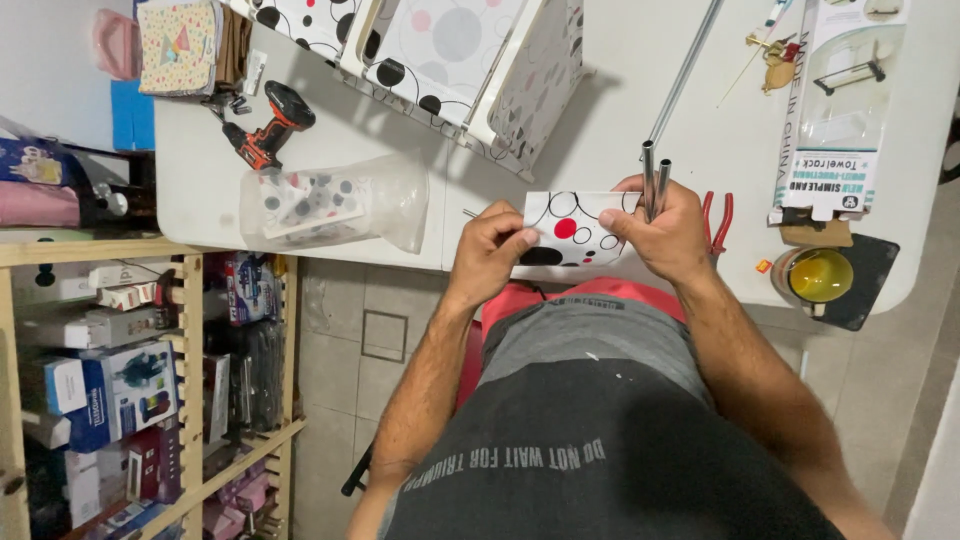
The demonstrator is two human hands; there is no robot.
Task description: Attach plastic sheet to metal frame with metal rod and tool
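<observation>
My left hand (492, 245) pinches the left edge of a small white fabric piece (572, 228) printed with black rings and a red dot. My right hand (662, 232) grips its right edge together with two short metal tubes (654, 176) that stick up between the fingers. Both hands hover at the near edge of the white table (600, 120), just above my lap.
On the table lie an orange cordless drill (266, 127), a clear plastic bag (335, 200) of parts, dotted fabric panels (440, 50), a long metal rod (685, 70), red pliers (722, 222), a boxed towel rack (838, 110) and a yellow tape roll (820, 275). Wooden shelves (190, 380) with boxes stand left.
</observation>
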